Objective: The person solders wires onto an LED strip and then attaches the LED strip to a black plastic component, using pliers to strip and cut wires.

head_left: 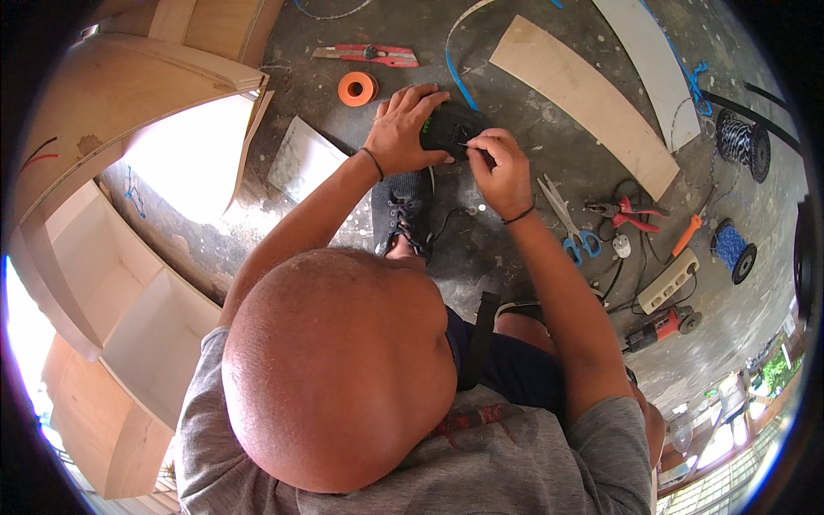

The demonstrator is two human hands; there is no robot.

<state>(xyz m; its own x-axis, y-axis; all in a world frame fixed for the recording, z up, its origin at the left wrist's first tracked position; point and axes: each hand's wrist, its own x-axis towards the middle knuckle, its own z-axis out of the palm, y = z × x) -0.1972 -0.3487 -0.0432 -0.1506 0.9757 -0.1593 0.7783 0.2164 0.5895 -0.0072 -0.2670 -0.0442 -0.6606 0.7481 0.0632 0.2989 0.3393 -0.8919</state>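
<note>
A small black object (446, 129) with green marks on one side lies on the floor, beyond the toe of a black laced shoe (402, 210). My left hand (403, 129) spans it, the thumb along its near edge and the index finger by its far edge. At its right side my right hand (499, 167) is closed in a pinch on a thin, light sliver (464, 144) that touches the black surface. The sliver's kind is too small to make out. Part of the black object is hidden under my left hand.
Nearby lie a red utility knife (369, 56), an orange ring-shaped roll (357, 88) and a curved wooden strip (584, 103). Scissors (569, 219), pliers (631, 213), a power strip (669, 281) and an angle grinder (661, 330) are at right. Wooden cabinetry (129, 300) stands left.
</note>
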